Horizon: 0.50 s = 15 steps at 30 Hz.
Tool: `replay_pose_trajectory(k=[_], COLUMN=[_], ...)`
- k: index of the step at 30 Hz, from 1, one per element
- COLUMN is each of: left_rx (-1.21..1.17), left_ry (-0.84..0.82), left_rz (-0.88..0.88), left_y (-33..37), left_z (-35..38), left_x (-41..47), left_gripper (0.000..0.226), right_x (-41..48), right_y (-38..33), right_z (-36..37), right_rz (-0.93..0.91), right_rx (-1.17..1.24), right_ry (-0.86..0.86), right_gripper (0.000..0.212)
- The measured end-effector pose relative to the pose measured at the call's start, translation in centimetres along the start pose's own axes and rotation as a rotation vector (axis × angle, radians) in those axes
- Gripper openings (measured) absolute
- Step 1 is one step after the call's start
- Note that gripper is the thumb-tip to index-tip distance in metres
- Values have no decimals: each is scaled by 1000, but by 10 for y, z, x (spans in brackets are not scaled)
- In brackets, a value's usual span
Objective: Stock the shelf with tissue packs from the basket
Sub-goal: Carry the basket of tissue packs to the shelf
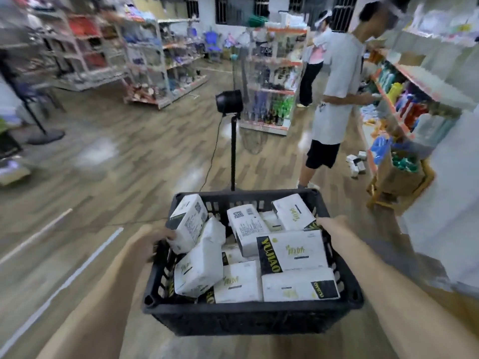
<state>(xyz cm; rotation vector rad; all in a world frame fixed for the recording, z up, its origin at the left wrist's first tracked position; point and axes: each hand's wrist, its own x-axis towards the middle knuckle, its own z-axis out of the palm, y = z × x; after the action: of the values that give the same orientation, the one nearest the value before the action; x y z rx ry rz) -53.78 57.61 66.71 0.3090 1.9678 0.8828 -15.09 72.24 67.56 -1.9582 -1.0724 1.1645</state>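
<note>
Gripping the basket (pixel 246 320) by its side rims, the left hand (pixel 153 242) and right hand (pixel 330 224) hold it above the floor (pixel 129 177). White packs (pixel 293 255) lie jumbled inside.

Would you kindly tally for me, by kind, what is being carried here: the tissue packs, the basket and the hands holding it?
Tissue packs: 7 plainly showing, with others partly buried beneath
Black basket: 1
Hands at its rim: 2, left hand and right hand
Total: 10
</note>
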Motion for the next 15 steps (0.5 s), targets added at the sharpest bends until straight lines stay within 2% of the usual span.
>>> replay_pose_trajectory(k=[3,5,6,8,9,13,15], left_rx=[-105,-131,-138,-153,-147,-194,-205], left_ry=[132,215,256,303,327,381,421], left_rz=[-46,-85,-110,-116,-116,-145,-169], left_y=[2,1,1,5,8,23,32], left_z=[-56,-101,-124,-171,-195,-287,-326], left_x=[22,41,52,79,95,145,164], left_gripper=[18,20,19,17,17,19,28], right_x=[66,61,66,21,16,12,8], right_y=[-32,-67,-77,-120,-133,-184,-210], right_z=[101,167,205,259,292,417,469], right_rz=[-42,-60,-80,-126,-149,-159,-177], right_rx=[-29,-131,-140,-148,-165,-230,-260], right_ry=[-137,-222,-231,-259,-268,-359,-388], right_gripper=[45,48,40,22,20,45,39])
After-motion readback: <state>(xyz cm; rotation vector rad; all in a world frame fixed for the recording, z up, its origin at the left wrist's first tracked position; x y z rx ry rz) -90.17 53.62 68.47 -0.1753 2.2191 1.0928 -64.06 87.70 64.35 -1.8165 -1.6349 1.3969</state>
